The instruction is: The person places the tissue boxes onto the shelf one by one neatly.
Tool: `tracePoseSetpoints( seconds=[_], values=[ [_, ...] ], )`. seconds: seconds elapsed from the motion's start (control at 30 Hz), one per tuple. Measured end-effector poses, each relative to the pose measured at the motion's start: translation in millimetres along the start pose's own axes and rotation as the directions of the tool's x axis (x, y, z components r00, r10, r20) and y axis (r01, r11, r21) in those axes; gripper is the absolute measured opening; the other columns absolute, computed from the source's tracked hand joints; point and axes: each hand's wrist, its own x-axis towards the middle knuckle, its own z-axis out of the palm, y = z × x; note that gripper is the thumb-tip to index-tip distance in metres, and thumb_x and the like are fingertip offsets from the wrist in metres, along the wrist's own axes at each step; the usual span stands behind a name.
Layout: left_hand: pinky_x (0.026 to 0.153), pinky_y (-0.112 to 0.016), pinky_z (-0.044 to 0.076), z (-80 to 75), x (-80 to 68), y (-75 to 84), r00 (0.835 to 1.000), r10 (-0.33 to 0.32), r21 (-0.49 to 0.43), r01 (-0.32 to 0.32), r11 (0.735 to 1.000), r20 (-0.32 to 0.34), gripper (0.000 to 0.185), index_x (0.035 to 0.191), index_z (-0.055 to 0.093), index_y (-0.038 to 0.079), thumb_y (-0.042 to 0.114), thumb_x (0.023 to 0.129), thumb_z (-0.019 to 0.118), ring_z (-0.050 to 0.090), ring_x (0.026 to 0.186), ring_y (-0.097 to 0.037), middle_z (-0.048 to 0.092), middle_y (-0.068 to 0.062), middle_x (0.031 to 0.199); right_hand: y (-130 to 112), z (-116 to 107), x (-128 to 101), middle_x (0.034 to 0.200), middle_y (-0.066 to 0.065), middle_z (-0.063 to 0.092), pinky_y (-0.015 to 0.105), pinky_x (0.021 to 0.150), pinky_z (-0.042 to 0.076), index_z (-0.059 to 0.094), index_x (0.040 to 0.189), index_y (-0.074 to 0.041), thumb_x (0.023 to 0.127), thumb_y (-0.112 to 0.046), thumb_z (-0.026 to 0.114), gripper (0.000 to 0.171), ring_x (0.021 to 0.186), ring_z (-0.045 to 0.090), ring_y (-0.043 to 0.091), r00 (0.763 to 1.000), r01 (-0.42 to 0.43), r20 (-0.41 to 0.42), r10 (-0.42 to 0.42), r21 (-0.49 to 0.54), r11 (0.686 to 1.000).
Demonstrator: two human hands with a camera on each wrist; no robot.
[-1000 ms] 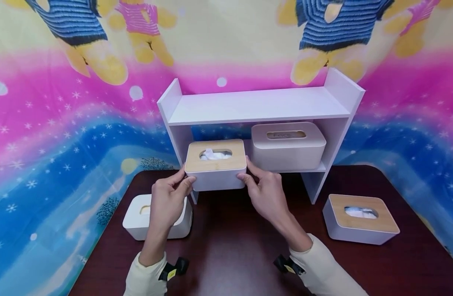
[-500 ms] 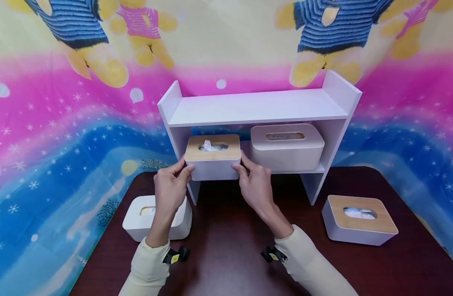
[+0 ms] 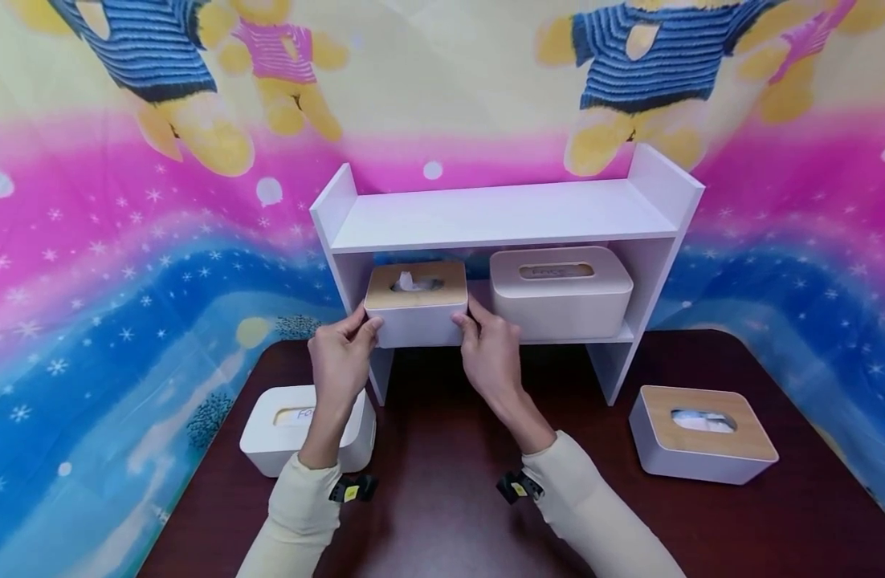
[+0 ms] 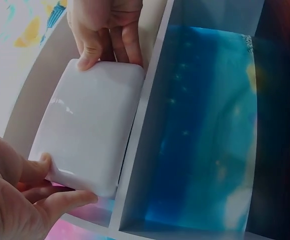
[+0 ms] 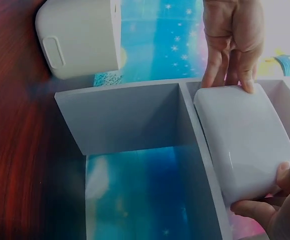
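Between my two hands is a white tissue box (image 3: 419,326) with a wooden lid and a tissue poking from its slot. It sits in the left part of the white shelf's middle level (image 3: 558,339), at the opening. My left hand (image 3: 341,357) grips its left end, thumb on the front face and fingers at the side. At the right end my right hand (image 3: 491,353) holds it the same way. Both wrist views show the smooth white front of the tissue box (image 4: 90,125) (image 5: 247,142) between the hands. Its back is hidden inside the shelf.
An all-white tissue box (image 3: 561,301) stands to the right on the same level. Another white box (image 3: 269,433) lies on the dark table (image 3: 435,498) at left, partly behind my left arm. A wooden-lidded tissue box (image 3: 703,441) sits at right. A printed cloth (image 3: 124,321) hangs behind.
Both hands have carried the wooden-lidded tissue box forward and slightly left into the shelf. It was in front of the shelf opening before. The other boxes have stayed in place.
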Motion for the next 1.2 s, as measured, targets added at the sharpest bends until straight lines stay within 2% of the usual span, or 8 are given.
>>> tracePoseSetpoints(
  seconds=[0.3,0.53,0.63,0.7,0.77,0.9,1.07,1.2],
  values=[
    [0.060,-0.015,0.046,10.8,5.7,-3.0,0.995,0.081,0.069,-0.076,0.995,-0.060,0.037,0.133,0.074,0.013,0.022,0.098,0.081,0.075,0.077,-0.025,0.083,-0.018,0.096,4,7,4,0.111,0.018,0.081,0.051,0.082,0.064,0.071,0.141,-0.006,0.104,-0.023,0.071,0.041,0.074,0.075,0.031,0.999,-0.004,-0.045,0.004,-0.001,1.000],
    [0.061,-0.014,0.047,14.6,7.8,-2.8,0.994,0.087,0.080,-0.082,0.993,-0.066,0.037,0.134,0.073,0.013,0.023,0.099,0.080,0.078,0.081,-0.026,0.083,-0.017,0.100,5,9,6,0.110,0.017,0.082,0.053,0.085,0.063,0.071,0.141,-0.008,0.104,-0.023,0.070,0.040,0.086,0.078,0.035,0.998,-0.021,-0.051,0.020,-0.004,1.000],
    [0.073,-0.021,0.061,13.9,7.3,-3.5,0.998,0.059,0.070,-0.057,0.996,-0.029,0.040,0.139,0.070,0.013,0.022,0.101,0.078,0.081,0.095,-0.026,0.081,-0.018,0.115,5,8,4,0.112,0.020,0.081,0.054,0.092,0.061,0.069,0.144,-0.005,0.105,-0.022,0.070,0.042,0.095,0.078,0.037,0.999,-0.049,-0.022,0.049,0.006,0.999],
    [0.086,-0.032,0.066,10.5,4.5,-4.8,0.999,0.020,0.071,-0.022,0.997,0.025,0.047,0.146,0.065,0.013,0.024,0.102,0.077,0.080,0.109,-0.026,0.077,-0.018,0.128,5,6,-2,0.120,0.022,0.079,0.053,0.099,0.060,0.063,0.149,-0.003,0.105,-0.023,0.070,0.048,0.108,0.076,0.036,0.996,-0.083,0.017,0.083,0.018,0.996],
    [0.098,-0.043,0.062,4.8,-0.8,-6.7,0.996,-0.021,0.073,0.014,0.997,0.090,0.055,0.153,0.059,0.013,0.027,0.103,0.076,0.074,0.123,-0.026,0.070,-0.018,0.142,5,3,-10,0.137,0.023,0.072,0.049,0.105,0.059,0.055,0.155,-0.001,0.106,-0.023,0.071,0.057,0.123,0.072,0.034,0.991,-0.125,0.061,0.122,0.051,0.991],
    [0.104,-0.044,0.058,-12.4,-15.9,-10.2,0.984,-0.040,0.064,0.029,0.998,0.173,0.064,0.159,0.052,0.014,0.033,0.103,0.075,0.068,0.133,-0.025,0.064,-0.014,0.152,0,-4,-33,0.163,0.019,0.051,0.038,0.108,0.056,0.044,0.162,0.000,0.105,-0.021,0.073,0.068,0.143,0.059,0.028,0.985,-0.158,0.102,0.142,0.170,0.973],
    [0.103,-0.041,0.057,-34.9,-31.2,-13.0,0.983,-0.002,0.023,-0.002,1.000,0.183,0.061,0.159,0.053,0.018,0.034,0.103,0.075,0.066,0.136,-0.023,0.063,-0.008,0.154,-9,-5,-58,0.161,0.018,0.054,0.039,0.109,0.055,0.049,0.159,0.000,0.102,-0.019,0.076,0.066,0.146,0.057,0.027,0.989,-0.122,0.111,0.096,0.260,0.958],
    [0.105,-0.034,0.055,-50.3,-40.5,-17.7,0.979,-0.046,0.044,0.038,0.998,0.200,0.062,0.160,0.052,0.022,0.038,0.104,0.073,0.063,0.140,-0.020,0.061,-0.004,0.157,-13,0,-73,0.160,0.015,0.056,0.040,0.111,0.055,0.050,0.159,-0.004,0.102,-0.023,0.077,0.066,0.147,0.057,0.024,0.978,-0.161,0.176,0.116,0.268,0.950]
  ],
)
